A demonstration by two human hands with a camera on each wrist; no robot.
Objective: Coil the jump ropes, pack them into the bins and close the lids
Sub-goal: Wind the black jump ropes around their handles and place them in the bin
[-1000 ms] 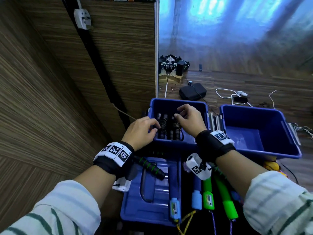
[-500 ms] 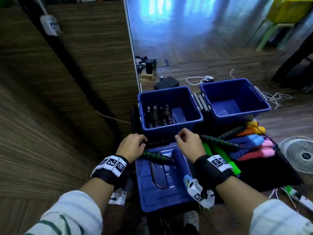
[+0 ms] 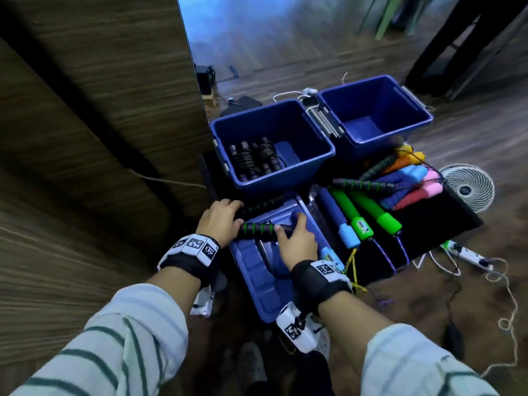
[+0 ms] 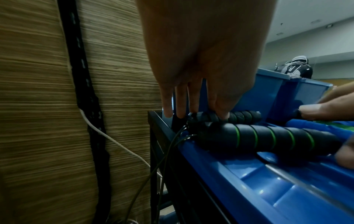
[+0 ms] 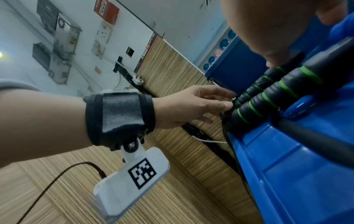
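Two black jump rope handles with green rings (image 3: pixel 265 228) (image 4: pixel 268 136) lie side by side across a blue bin lid (image 3: pixel 257 278). My left hand (image 3: pixel 238 214) (image 5: pixel 229 98) holds their left ends between thumb and fingers. At the other end my right hand (image 3: pixel 288 224) grips them, thumb on the near handle, fingers past it. Their thin black cord (image 4: pixel 168 151) hangs off the lid's left edge. Behind the lid, the left blue bin (image 3: pixel 314 161) holds coiled black ropes (image 3: pixel 254 160). The right blue bin (image 3: pixel 414 121) shows only its bare floor.
Right of the lid a black mat (image 3: pixel 428 224) carries more ropes: green handles (image 3: pixel 371 215), a blue one (image 3: pixel 337 218), another black pair (image 3: pixel 363 184) and pink, blue and orange ones (image 3: pixel 414 178). A small fan (image 3: pixel 468 187) and power strip (image 3: pixel 468 255) lie further right. A wood wall (image 3: pixel 85 138) is close on the left.
Both hands have come back out of the left bin, leaving the coiled black ropes there. They now hold the black, green-ringed handles on the lid. The head view has tilted down and right.
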